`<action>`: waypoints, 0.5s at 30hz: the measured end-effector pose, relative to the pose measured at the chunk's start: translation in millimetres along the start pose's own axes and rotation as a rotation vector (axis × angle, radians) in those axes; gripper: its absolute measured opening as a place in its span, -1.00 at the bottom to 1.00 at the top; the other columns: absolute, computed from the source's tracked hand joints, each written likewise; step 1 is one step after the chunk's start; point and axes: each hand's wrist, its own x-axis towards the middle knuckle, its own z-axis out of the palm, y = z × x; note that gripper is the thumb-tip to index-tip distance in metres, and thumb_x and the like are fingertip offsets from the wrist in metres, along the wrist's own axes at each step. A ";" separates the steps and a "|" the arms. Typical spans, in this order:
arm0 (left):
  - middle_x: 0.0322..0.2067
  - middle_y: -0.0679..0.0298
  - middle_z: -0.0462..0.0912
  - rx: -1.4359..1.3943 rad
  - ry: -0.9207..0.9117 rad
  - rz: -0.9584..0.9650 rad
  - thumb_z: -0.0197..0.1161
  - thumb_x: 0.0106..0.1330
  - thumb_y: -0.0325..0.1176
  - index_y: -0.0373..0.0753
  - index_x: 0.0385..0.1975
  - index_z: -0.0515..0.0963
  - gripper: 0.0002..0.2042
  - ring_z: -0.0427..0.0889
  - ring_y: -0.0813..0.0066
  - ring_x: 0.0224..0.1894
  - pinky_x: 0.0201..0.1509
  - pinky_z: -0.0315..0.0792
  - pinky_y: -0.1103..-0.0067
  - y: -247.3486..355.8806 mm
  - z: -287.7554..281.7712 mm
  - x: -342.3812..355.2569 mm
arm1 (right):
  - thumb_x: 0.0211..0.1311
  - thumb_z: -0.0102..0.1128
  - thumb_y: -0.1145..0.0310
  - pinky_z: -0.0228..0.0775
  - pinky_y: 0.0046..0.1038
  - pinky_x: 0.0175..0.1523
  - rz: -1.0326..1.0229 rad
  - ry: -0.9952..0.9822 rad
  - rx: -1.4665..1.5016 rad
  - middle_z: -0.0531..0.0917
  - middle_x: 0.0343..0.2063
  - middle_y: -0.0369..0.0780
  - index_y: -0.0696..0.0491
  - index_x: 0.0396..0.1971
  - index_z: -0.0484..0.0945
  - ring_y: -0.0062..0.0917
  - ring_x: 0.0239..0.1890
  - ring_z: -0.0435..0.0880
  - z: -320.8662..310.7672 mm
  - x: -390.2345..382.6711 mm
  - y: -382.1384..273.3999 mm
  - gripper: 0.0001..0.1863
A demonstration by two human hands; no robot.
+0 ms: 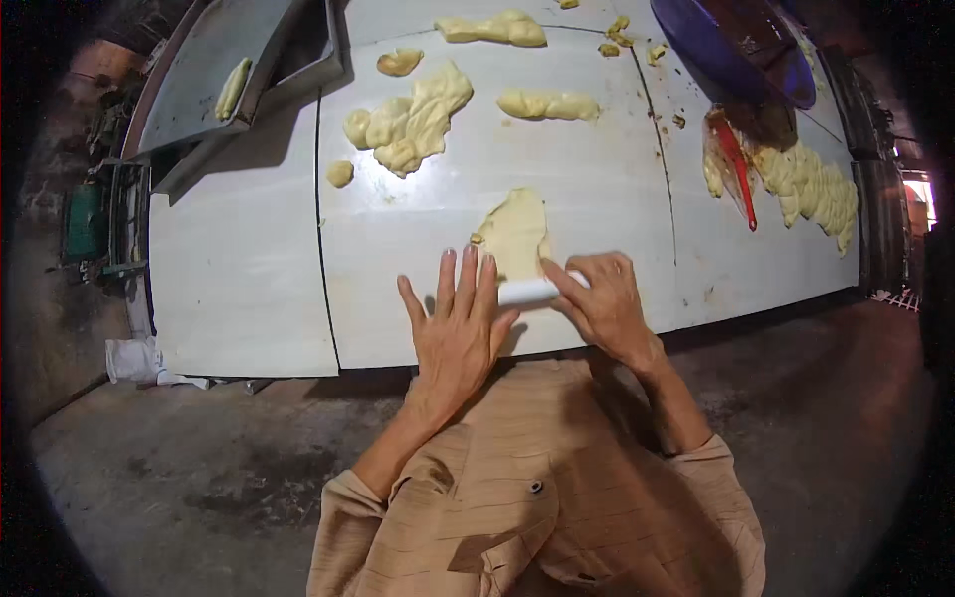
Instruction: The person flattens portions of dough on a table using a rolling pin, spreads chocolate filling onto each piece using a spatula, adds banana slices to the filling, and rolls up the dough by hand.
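A flattened sheet of pale dough [515,224] lies on the white table near me, with a white rolling pin [522,294] across its near end. My left hand [453,333] rests with fingers stretched out and apart over the pin's left end, which it hides. My right hand [607,303] has curled fingers round the pin's right end, its thumb at the dough's edge. A small scrap of dough [477,239] sits on the sheet's left edge.
Dough lumps [408,124] and rolls [547,104] lie farther back. Metal trays [184,99] stand at left, one holding a dough piece. At right are a purple basin [696,25], a red-handled tool [733,159] and spread dough [806,184]. A green cylinder [82,219] stands far left.
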 end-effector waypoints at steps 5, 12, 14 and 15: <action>0.46 0.00 0.25 -0.059 -0.004 -0.116 0.11 0.46 -0.03 -0.28 0.41 0.30 -0.38 0.09 -0.02 0.55 0.45 -0.26 -0.33 -16.9 18.1 40.4 | 0.30 0.29 0.07 0.08 0.09 0.38 0.155 -0.043 -0.182 0.43 0.30 -0.06 -0.08 0.38 0.41 -0.14 0.33 0.37 11.8 45.5 5.9 -0.34; 0.50 -0.10 0.12 0.019 0.076 -0.187 -0.04 0.54 -0.04 -0.13 0.46 0.28 -0.44 0.00 -0.12 0.56 0.43 -0.33 -0.36 -45.9 24.4 122.0 | 0.38 0.16 -0.01 -0.15 0.41 0.41 0.360 0.049 -0.341 0.23 0.47 -0.01 -0.14 0.42 0.37 -0.07 0.54 0.08 36.0 101.7 34.8 -0.36; 0.52 -0.17 0.03 0.002 0.113 -0.196 -0.05 0.54 -0.07 -0.11 0.50 0.23 -0.43 -0.12 -0.23 0.58 0.38 -0.40 -0.43 -59.7 30.5 145.7 | 0.41 0.12 -0.02 -0.18 0.45 0.40 0.389 0.072 -0.394 0.20 0.48 0.01 -0.16 0.43 0.35 -0.01 0.55 0.05 34.6 121.7 44.3 -0.36; 0.52 -0.16 0.02 -0.005 0.135 -0.201 -0.04 0.54 -0.06 -0.11 0.50 0.23 -0.43 -0.14 -0.23 0.58 0.38 -0.41 -0.43 -62.6 32.2 155.4 | 0.43 0.08 -0.02 -0.19 0.47 0.40 0.413 0.074 -0.380 0.16 0.48 0.04 -0.17 0.45 0.33 0.04 0.55 0.02 32.3 131.1 49.6 -0.36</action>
